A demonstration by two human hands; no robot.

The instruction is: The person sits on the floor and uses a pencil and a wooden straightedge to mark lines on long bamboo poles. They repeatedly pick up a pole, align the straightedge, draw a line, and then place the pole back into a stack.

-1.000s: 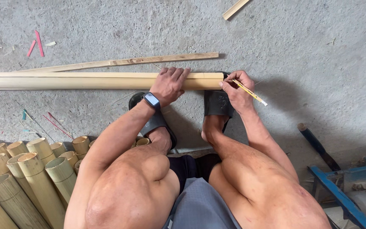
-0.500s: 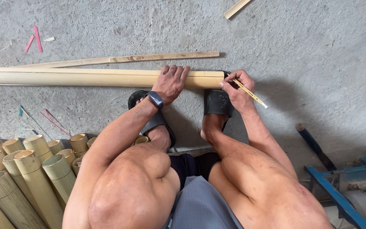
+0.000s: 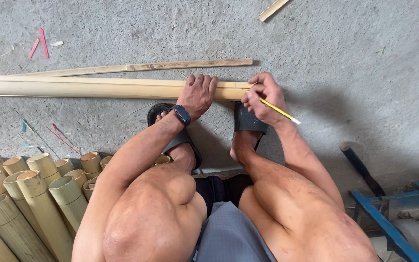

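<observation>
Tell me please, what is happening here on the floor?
A person squats on a concrete floor over a long bamboo pole. The left hand presses flat on the pole near its right end. The right hand holds a yellow pencil with its tip at that end of the pole. A thin bamboo strip lies just behind, and cut bamboo tubes are piled at lower left.

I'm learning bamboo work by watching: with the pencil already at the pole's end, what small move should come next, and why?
Probably draw the pencil tip across the bamboo pole near its right end. The right hand holds the pencil there, and the left hand presses the pole flat on the concrete floor, so it seems steadied for marking.
</observation>
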